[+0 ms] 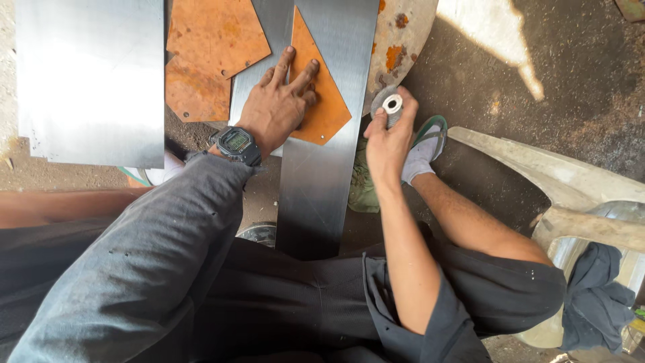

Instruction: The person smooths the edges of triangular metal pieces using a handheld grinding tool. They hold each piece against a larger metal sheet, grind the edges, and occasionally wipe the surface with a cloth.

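Left hand (279, 101) released, pressed flat on rusty triangular plate (321, 87) lying atop steel strip (322, 168). Right hand (388, 134) grasping grey round disc (390, 105) just beside strip's right edge, above dirt floor (537, 121).

Three rusty orange plates: one triangular plate (321, 87) on the steel strip (322, 175), two rusty plates (211, 54) far left. Two bare steel sheets, counting the left sheet (91, 81). One grey disc (390, 104). One wristwatch (236, 142). Possibly more beyond view.

I'm looking down into a rough metal workshop: bare steel sheets (91, 74) and rusty cut plates (215, 33) lie on a dirt floor (578, 67) strewn with filings, beside a worn plastic chair (557, 178).
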